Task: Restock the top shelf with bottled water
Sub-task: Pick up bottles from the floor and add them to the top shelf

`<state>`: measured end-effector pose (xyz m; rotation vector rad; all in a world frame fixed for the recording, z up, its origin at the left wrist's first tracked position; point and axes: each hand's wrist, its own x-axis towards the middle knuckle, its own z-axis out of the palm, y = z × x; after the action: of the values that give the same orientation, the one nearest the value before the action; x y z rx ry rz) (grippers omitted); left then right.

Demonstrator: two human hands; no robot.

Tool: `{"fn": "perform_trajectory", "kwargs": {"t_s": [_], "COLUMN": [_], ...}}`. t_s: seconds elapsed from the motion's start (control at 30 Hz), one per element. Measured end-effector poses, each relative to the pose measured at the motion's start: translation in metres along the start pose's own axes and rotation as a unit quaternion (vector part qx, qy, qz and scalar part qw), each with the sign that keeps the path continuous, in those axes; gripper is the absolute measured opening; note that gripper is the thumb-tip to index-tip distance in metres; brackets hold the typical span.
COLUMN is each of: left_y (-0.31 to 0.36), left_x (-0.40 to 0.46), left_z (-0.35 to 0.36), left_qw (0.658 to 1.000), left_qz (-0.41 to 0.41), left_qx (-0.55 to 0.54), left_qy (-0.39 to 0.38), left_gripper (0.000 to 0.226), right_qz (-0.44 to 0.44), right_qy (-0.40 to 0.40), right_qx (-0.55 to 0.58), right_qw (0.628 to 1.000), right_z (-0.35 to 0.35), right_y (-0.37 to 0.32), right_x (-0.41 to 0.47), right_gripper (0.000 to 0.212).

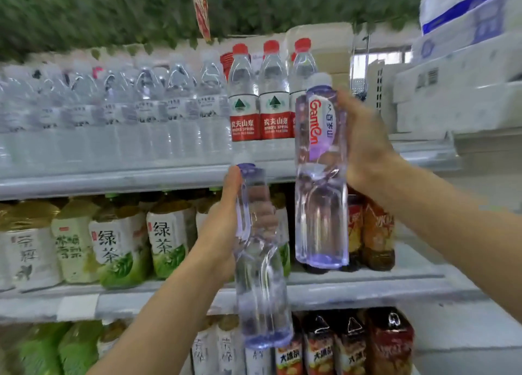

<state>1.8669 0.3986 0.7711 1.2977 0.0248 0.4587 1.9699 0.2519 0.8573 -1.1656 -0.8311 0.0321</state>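
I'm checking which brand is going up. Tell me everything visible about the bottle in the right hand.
The Ganten bottle is clear plastic with a violet tint, a pale cap and a see-through label printed with red lettering. It looks full and sealed. It is held upright in the air before the shelf edge, its top level with the red-capped bottles. The right hand wraps its upper half from the right side; nothing else visibly touches it.

Bright, even light; blurred, warped edges.
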Motion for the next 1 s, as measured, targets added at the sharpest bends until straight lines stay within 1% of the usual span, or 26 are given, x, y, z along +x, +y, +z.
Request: {"fn": "perform_trajectory", "kwargs": {"t_s": [0.1, 0.17, 0.23, 0.33, 0.47, 0.57, 0.6, 0.67, 0.77, 1.0], "left_y": [0.008, 0.014, 0.019, 0.024, 0.029, 0.03, 0.031, 0.034, 0.038, 0.051], "left_x": [0.028, 0.044, 0.06, 0.08, 0.096, 0.108, 0.112, 0.119, 0.127, 0.138], "left_z": [0.02, 0.033, 0.044, 0.058, 0.077, 0.085, 0.087, 0.091, 0.094, 0.099], "left_qw": [0.999, 0.999, 0.999, 0.998, 0.999, 0.997, 0.996, 0.994, 0.993, 0.986], "left_qz": [0.021, 0.032, 0.045, 0.057, 0.05, 0.071, 0.077, 0.082, 0.085, 0.121], "left_qx": [-0.022, -0.024, -0.01, 0.02, -0.002, 0.032, 0.042, 0.055, 0.059, 0.1], "left_qy": [-0.016, -0.034, -0.027, 0.025, 0.012, 0.029, 0.035, 0.046, 0.055, 0.06], "left_gripper": [0.062, 0.057, 0.06, 0.073, 0.073, 0.079, 0.08, 0.081, 0.079, 0.074], "right_qz": [-0.048, -0.08, -0.107, -0.137, -0.153, -0.141, -0.133, -0.106, -0.081, -0.072], "right_qy": [-0.004, 0.002, 0.018, 0.051, 0.093, 0.091, 0.092, 0.089, 0.071, 0.02], "right_qx": [0.03, 0.049, 0.036, 0.0, -0.044, -0.054, -0.051, -0.056, -0.052, -0.094], "right_qw": [0.998, 0.996, 0.993, 0.989, 0.983, 0.984, 0.986, 0.989, 0.993, 0.993], "right_z": [-0.023, -0.037, -0.049, -0.064, -0.078, -0.086, -0.088, -0.09, -0.092, -0.09], "right_y": [-0.035, -0.055, -0.07, -0.081, -0.072, -0.053, -0.046, -0.03, -0.014, -0.02], "right_x": [0.042, 0.069, 0.094, 0.13, 0.172, 0.196, 0.198, 0.199, 0.2, 0.186], "right_gripper": [0.044, 0.048, 0.05, 0.05, 0.054, 0.068, 0.068, 0.056, 0.047, 0.053]}}
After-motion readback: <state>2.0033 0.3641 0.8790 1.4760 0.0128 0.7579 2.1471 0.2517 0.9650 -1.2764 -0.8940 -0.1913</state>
